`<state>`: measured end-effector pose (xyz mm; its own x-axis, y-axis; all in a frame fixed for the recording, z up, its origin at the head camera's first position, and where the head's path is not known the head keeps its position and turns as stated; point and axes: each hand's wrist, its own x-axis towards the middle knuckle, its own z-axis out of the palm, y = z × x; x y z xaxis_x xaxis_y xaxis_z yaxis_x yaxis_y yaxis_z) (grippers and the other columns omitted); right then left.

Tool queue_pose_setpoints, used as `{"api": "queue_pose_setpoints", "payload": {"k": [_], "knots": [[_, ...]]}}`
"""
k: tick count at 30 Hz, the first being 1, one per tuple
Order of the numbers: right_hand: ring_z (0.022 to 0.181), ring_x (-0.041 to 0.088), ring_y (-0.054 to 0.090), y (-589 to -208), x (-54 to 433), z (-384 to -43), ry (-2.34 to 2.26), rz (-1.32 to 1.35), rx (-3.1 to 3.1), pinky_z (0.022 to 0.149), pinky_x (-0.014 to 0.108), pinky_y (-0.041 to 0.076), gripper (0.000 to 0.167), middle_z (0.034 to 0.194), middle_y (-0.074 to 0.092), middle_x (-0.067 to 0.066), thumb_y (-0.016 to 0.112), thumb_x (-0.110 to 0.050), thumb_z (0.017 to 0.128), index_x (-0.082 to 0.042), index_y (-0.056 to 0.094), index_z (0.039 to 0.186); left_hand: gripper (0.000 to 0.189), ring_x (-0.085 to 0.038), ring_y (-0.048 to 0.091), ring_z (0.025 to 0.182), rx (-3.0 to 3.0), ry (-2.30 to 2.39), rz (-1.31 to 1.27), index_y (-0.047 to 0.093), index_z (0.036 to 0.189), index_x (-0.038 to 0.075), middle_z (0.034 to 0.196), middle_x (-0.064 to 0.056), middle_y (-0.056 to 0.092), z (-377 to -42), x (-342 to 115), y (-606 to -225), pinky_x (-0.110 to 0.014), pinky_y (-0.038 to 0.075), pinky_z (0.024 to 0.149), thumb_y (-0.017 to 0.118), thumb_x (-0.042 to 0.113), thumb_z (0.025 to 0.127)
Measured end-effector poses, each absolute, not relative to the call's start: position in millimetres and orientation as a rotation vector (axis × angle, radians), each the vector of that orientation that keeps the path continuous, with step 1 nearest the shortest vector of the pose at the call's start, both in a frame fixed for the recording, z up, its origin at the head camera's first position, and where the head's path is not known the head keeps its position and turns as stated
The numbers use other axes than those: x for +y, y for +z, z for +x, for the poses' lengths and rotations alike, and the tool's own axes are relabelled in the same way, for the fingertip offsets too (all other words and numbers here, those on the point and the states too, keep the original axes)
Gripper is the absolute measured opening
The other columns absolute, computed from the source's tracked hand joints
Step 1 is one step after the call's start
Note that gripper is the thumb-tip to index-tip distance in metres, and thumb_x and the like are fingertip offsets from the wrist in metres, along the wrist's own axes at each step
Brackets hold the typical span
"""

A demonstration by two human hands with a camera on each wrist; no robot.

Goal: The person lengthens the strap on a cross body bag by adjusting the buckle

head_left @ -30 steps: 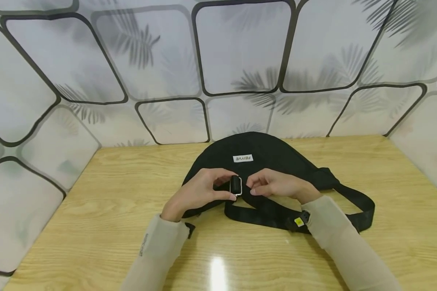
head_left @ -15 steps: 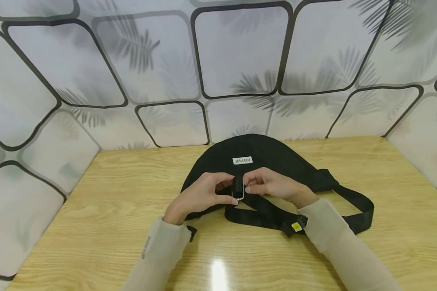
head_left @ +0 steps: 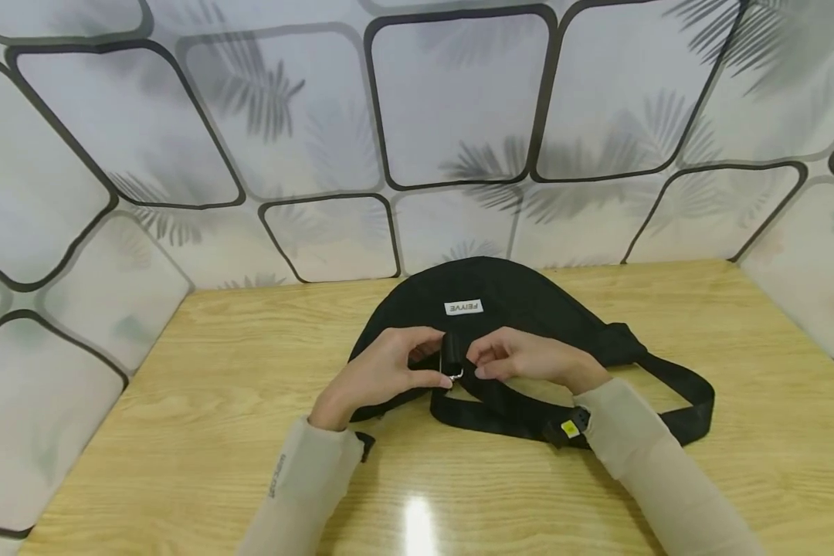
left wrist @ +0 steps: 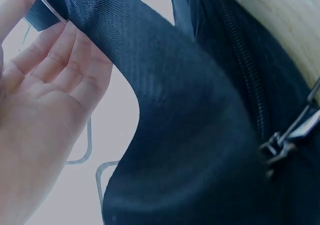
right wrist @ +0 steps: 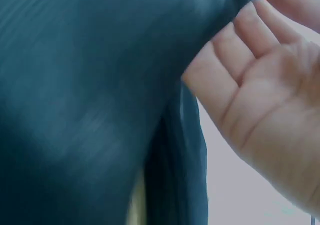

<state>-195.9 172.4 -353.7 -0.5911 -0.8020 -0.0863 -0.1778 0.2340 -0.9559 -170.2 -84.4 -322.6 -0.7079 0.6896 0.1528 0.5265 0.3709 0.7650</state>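
on wooden table [head_left: 236,363]: domed black bag [head_left: 521,305], white label [head_left: 463,307]

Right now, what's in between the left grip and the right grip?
The head view shows it: a piece of black strap and a metal buckle sit between the left grip and right grip.

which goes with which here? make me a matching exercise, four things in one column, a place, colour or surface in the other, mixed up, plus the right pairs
Things
1. metal buckle
2. white label
3. left sleeve
4. table

Places, colours, surfaces
A. wood-grained
B. on the face of the black bag
C. beige
D. between the thumb and fingers of the left hand

Right pairs: 1-D, 2-B, 3-C, 4-A
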Motion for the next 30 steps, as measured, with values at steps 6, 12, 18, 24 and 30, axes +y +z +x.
{"api": "queue_pose_setpoints", "payload": {"k": [6, 12, 18, 24, 30], "knots": [[0.054, 0.008, 0.037, -356.5, 175.7, -199.3, -1.312, -0.952, 1.925, 0.055, 0.023, 0.032, 0.008, 0.065, 0.040, -0.005, 0.054, 0.007, 0.097, 0.010, 0.057, 0.090, 0.040, -0.014, 0.063, 0.090, 2.461, 1.256, 1.074, 0.068, 0.123, 0.002, 0.101, 0.000, 0.069, -170.9, -86.8, -320.3, -0.030, 0.052, 0.082, 0.082, 0.012, 0.087], [0.055, 0.008, 0.037, -357.8, 173.5, -200.2, -1.390, -1.008, 1.928, 0.054, 0.023, 0.031, 0.008, 0.066, 0.041, -0.005, 0.055, 0.007, 0.097, 0.007, 0.059, 0.090, 0.044, -0.019, 0.065, 0.095, 2.437, 1.268, 1.064, 0.066, 0.128, 0.000, 0.107, -0.003, 0.070, -170.6, -85.7, -318.9, -0.032, 0.053, 0.085, 0.081, 0.011, 0.088], [0.055, 0.008, 0.033, -356.0, 170.9, -198.3, -1.504, -0.987, 1.911, 0.056, 0.025, 0.029, 0.006, 0.065, 0.032, -0.007, 0.053, 0.010, 0.097, 0.009, 0.056, 0.092, 0.039, -0.010, 0.064, 0.089, 2.436, 1.257, 1.032, 0.066, 0.123, 0.000, 0.101, -0.002, 0.070, -169.4, -84.1, -320.0, -0.029, 0.052, 0.082, 0.081, 0.012, 0.089], [0.058, 0.008, 0.034, -346.1, 164.1, -190.8, -1.591, -0.886, 1.898, 0.057, 0.025, 0.029, 0.007, 0.068, 0.042, -0.006, 0.052, 0.007, 0.097, 0.011, 0.057, 0.097, 0.025, -0.008, 0.065, 0.084, 2.397, 1.275, 1.013, 0.067, 0.110, 0.004, 0.092, 0.001, 0.071, -167.9, -79.3, -322.9, -0.029, 0.052, 0.078, 0.080, 0.013, 0.090], [0.055, 0.007, 0.031, -346.5, 170.5, -191.4, -1.537, -0.796, 1.919, 0.056, 0.024, 0.029, 0.008, 0.066, 0.037, -0.007, 0.052, 0.005, 0.099, 0.009, 0.059, 0.102, 0.024, -0.011, 0.064, 0.084, 2.437, 1.260, 1.035, 0.067, 0.106, 0.005, 0.093, 0.000, 0.069, -168.4, -79.5, -323.5, -0.029, 0.051, 0.078, 0.081, 0.014, 0.089]]}}
